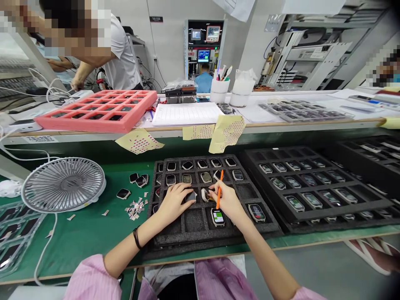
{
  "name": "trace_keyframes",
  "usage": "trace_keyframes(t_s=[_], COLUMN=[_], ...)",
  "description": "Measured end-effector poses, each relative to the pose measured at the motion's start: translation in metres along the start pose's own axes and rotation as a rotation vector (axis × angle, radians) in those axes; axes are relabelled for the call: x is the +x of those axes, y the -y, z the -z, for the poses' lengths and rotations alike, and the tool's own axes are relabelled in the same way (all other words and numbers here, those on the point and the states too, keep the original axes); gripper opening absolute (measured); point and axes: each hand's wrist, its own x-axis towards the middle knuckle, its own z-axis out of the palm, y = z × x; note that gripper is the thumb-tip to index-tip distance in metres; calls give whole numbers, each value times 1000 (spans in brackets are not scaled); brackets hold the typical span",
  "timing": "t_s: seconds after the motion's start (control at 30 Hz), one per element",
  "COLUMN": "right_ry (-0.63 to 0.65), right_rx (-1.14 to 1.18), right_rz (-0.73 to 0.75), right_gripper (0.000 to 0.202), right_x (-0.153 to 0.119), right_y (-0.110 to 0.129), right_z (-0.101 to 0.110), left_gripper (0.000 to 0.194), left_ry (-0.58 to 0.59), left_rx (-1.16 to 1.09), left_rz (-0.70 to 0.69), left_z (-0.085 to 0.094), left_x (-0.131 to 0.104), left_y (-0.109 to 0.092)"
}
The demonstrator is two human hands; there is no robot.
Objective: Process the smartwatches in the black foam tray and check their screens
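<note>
A black foam tray (193, 225) holds watch units in rows of square slots. Over its middle, my left hand (175, 203) has thumb and fingers around a dark square watch screen (191, 197). Just to the right, my right hand (227, 200) grips an orange stick tool (220, 189), held upright, and its fingertips touch an open watch case (205, 194). Below that hand, a watch with a lit green and white screen (218, 217) lies on the tray. Another lit watch (256, 212) sits in the slot at the right.
A round grey fan (64, 184) stands at the left, near loose watch parts (123, 193) and small scattered pieces (136, 208). More black trays (300, 214) of watches lie right. A pink foam tray (125, 125) rests on the shelf; a person (125, 62) stands behind.
</note>
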Motion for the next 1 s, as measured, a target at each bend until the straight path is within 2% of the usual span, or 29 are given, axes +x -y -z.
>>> trace_keyframes(t_s=[0.2,0.3,0.43,0.53,0.6,0.7,0.8,0.9,1.0], right_ry=[-79,-90,-123,-150,-170,-166,-143,-137,-121], right_rx=[-120,-101,-86,-112,-163,-278,-414,-551,-686], right_rz=[9,-19,-43,-58,-65,-54,-10,38,77], right_gripper=[27,29,29,30,32,33,30,25,23], right_x=[-9,-17,-32,-43,-49,-58,-66,-72,-74], right_y=[14,15,6,0,-2,-4,-7,-11,-14], right_z=[15,28,44,53,57,60,57,49,40], left_gripper=[39,33,20,23,29,35,34,31,25], left_ry=[65,170,315,376,402,395,320,220,217], left_rx=[104,70,-58,-160,-153,1,192,249,195], left_rz=[-118,-226,-332,-330,-301,-258,-270,-286,-264], left_z=[-3,-3,7,12,9,-4,-16,-16,-11], left_x=[6,21,45,62,70,75,71,60,48], left_y=[-7,-10,-6,-5,-7,-12,-21,-37,-50])
